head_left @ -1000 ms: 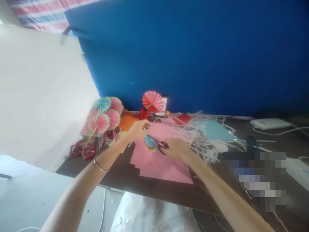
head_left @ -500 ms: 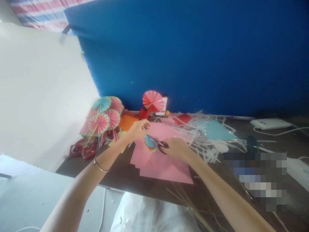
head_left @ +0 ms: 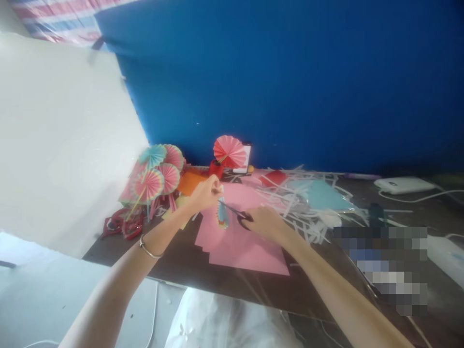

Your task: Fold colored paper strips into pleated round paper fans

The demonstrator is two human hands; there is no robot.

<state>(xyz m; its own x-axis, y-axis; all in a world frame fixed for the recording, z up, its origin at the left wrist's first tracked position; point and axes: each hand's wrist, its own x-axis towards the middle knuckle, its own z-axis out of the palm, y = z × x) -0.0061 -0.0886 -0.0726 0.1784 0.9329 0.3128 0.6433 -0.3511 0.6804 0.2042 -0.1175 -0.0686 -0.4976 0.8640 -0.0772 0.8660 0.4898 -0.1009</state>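
My left hand (head_left: 209, 192) is closed in a pinch on the upper end of a pleated paper fan (head_left: 222, 215), light blue with a multicoloured edge, which hangs down nearly edge-on. In my right hand (head_left: 264, 221) are scissors (head_left: 244, 217) with dark handles, their blades pointing left to the upper part of the fan. Whether the blades touch the paper I cannot tell. Beneath both hands lie overlapping pink paper sheets (head_left: 246, 253) on the dark table (head_left: 174, 256).
Finished-looking paper fans (head_left: 148, 184) stand at the left, beside red-rimmed glasses or a similar red item (head_left: 123, 223). A pink fan (head_left: 229, 152) rises from a red holder (head_left: 215, 169) before a phone (head_left: 246, 158). White paper strips (head_left: 297, 208) and blue paper (head_left: 326, 195) lie to the right.
The blue fan has turned from a spread, face-on look to a narrow, nearly edge-on one. My left hand has rotated slightly, and the right hand with the scissors has hardly moved.
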